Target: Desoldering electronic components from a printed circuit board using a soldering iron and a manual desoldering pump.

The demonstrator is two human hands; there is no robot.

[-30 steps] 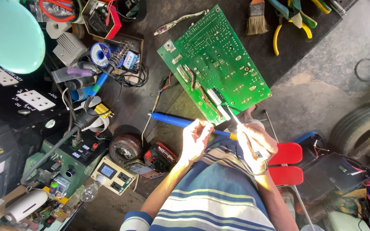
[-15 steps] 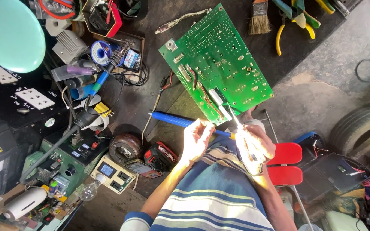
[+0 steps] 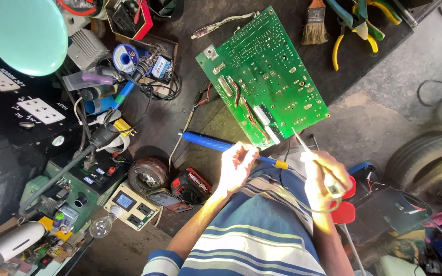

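Observation:
A green circuit board (image 3: 262, 76) lies tilted on the dark bench, solder side up. My left hand (image 3: 236, 166) is just below its near edge, fingers curled over a blue-handled tool with a yellow tip (image 3: 205, 142) that lies across the bench edge. My right hand (image 3: 323, 176) grips a thin metal probe-like tool (image 3: 300, 140). The probe's tip points up at the board's lower right edge, close to it. Strong light washes out both hands, so finger detail is poor.
A teal lamp shade (image 3: 24, 33) hangs at top left over socket panels (image 3: 37, 110). A soldering iron in its stand (image 3: 134, 76), a green power unit (image 3: 78, 179), a tape roll (image 3: 147, 174) and a bulb (image 3: 101, 225) crowd the left. A brush (image 3: 313, 23) and pliers (image 3: 356, 30) lie at top right.
My right hand and its thin tool have shifted slightly to the right along the board's near edge. My left hand stays on the blue tool.

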